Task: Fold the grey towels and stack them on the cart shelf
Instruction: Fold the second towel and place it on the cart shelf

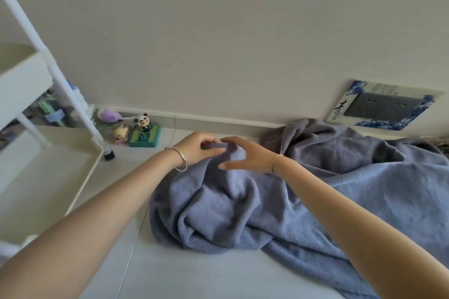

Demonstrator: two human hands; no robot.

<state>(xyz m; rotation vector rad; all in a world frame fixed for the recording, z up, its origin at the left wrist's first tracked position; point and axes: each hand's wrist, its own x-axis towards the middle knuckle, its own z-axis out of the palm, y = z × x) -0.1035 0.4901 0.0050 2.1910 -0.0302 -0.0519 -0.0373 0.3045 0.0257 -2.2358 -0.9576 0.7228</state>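
Observation:
A crumpled grey-blue towel lies in a heap on the pale tiled floor, and more grey towel cloth spreads to the right up to the wall. Both my hands meet at the raised far end of the heap. My left hand grips the towel's top edge with curled fingers. My right hand holds the same bunched edge from the right, thumb pointing left. The white cart's lower shelf stands at the left, a short way from the towel.
The cart's white post and upper tray rise at the left, with a black caster on the floor. Small toy figures sit against the wall's skirting. A wall socket with a blue patterned frame is at the right.

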